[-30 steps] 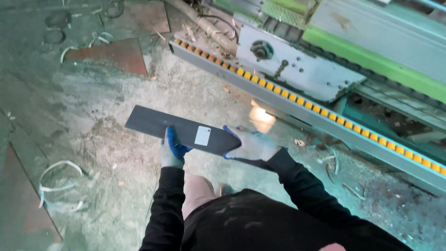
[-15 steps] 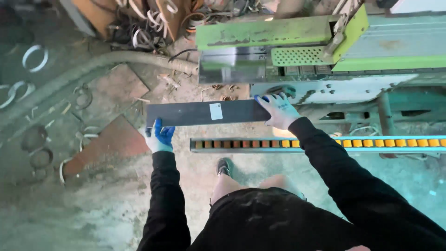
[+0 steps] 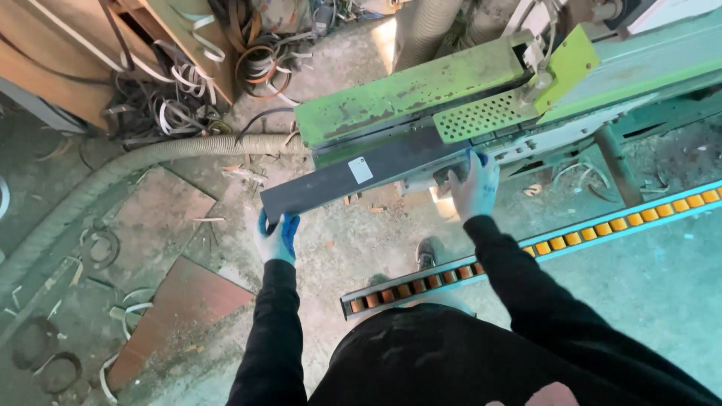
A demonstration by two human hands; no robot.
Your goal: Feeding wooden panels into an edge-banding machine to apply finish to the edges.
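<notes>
I hold a long dark grey panel [image 3: 353, 179] with a small white label, slightly tilted, at the infeed of a green machine [image 3: 421, 94]. My left hand [image 3: 275, 235], in a blue and white glove, grips the panel's near left end from below. At the panel's right end, my right hand [image 3: 474, 184], gloved the same, presses on the panel where it meets the machine's grey bed. The panel's far right part lies under the green perforated guard [image 3: 481, 114].
A roller rail with orange rollers [image 3: 526, 252] runs across in front of my legs. A ribbed hose [image 3: 150, 154] lies on the dusty concrete floor at left. Coils of edge strip [image 3: 188, 98] pile by wooden boards at top left. Brown sheets [image 3: 180, 308] lie on the floor.
The panel has moved up from over the roller rail to the machine's infeed, and its right end now lies against the bed. Both hands went with it.
</notes>
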